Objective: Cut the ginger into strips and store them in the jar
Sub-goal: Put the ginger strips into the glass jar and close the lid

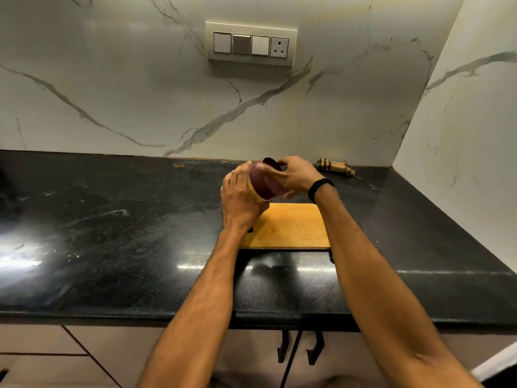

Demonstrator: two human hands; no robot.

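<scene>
Cabinet handles [300, 350]: closest in, two dark pulls under the counter lip, low between the forearms.
Countertop [112, 275]: black polished stone with a rounded front edge. There's a long run of it out past the left hand, which looks like the roomiest place to set anything down.
Cutting board [291, 228]: wooden, lying directly beneath both hands with its near edge square to the counter front. No ginger shows on it.
Left hand [240, 197]: fingers curled round the jar's body from the left. It looks to be the anchor, holding the jar steady.
Jar [253, 191]: held up above the board's far edge and tipped over, lid end towards the right hand.
Right hand [299, 175]: fingers and thumb clamped round the maroon lid [265, 179], which reads as a twisting grip. I can't tell whether the lid is seated or already loose.
Ginger: not in sight, and the hands hide whatever is in the jar.
Folded cloth [335, 166]: beyond the right hand, tucked against the wall.
Side wall [461, 121]: closes in to the right of the right hand, so there's less swing room there.
Switch panel [251, 44]: high on the marble, well above the hands.
</scene>
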